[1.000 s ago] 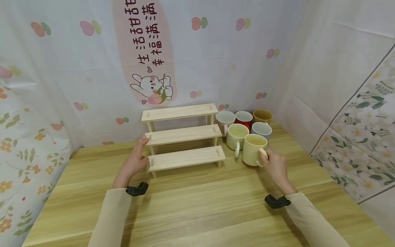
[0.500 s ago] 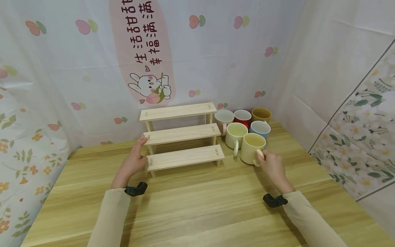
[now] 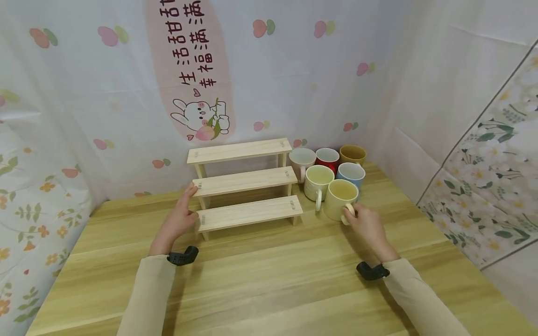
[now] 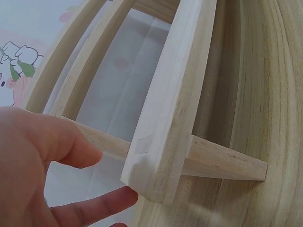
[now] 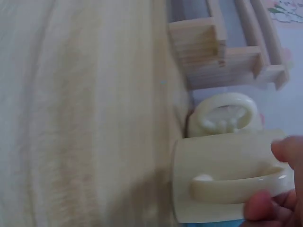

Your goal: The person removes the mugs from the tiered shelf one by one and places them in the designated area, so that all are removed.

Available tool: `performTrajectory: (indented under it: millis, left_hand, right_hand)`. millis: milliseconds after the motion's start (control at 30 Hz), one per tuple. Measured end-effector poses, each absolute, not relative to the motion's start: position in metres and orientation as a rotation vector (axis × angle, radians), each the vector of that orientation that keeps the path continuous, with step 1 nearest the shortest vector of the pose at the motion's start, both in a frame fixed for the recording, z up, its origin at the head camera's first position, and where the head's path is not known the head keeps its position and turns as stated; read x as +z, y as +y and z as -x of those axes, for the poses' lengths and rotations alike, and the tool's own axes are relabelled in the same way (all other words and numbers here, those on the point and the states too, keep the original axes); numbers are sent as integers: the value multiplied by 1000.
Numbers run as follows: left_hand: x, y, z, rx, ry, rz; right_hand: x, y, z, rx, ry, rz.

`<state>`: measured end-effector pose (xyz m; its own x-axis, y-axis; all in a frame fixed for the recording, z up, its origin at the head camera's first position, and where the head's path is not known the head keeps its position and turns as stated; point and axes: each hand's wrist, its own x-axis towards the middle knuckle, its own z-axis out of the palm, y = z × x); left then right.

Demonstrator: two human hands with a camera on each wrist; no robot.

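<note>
My right hand [image 3: 369,227] pinches the handle of a pale yellow mug [image 3: 334,205] standing at the front of a mug cluster. In the right wrist view the mug's handle [image 5: 236,188] lies between thumb and fingers. My left hand [image 3: 176,219] touches the left end of a three-step wooden rack [image 3: 248,212], its index finger reaching the middle step. The left wrist view has a fingertip [image 4: 125,194] at the corner of the front board [image 4: 161,118]. Directly behind the yellow mug sits a light green mug [image 3: 312,187], handle facing front.
Behind stand a pinkish-white mug [image 3: 299,169], a red mug [image 3: 329,164], a mustard mug [image 3: 353,153] and a light blue mug [image 3: 357,179]. The rack and mugs are close to a printed cloth backdrop [image 3: 269,84] on a wooden table [image 3: 269,284].
The yellow mug's handle has turned slightly toward the front, along with my right hand. My left hand stays at the rack's end. The head view has drifted a little.
</note>
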<state>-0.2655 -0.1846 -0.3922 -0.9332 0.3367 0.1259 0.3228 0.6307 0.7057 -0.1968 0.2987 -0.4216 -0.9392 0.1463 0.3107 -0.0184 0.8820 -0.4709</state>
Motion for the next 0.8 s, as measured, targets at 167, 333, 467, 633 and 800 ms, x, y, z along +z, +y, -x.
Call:
performTrajectory:
  millis: [167,333,467,633,800]
  left_hand:
    - [-387,-191,260,1168,2817,-546]
    - [-381,-198,257,1004,2901,-521]
    - [-378,-201,255,899,2956,-523]
    - [-375,-199,250,775,2985,-492]
    - [-370,-191,240,628,3019,-488]
  right_hand:
    - [-411,301,197,777,-2829,109]
    - [-400,299,198,735,-2793,55]
    - [-386,294,202,653,-2753,13]
    - [-371,286,206,582,-2772,-79]
    - [-366,278,208,537,-2827,-226]
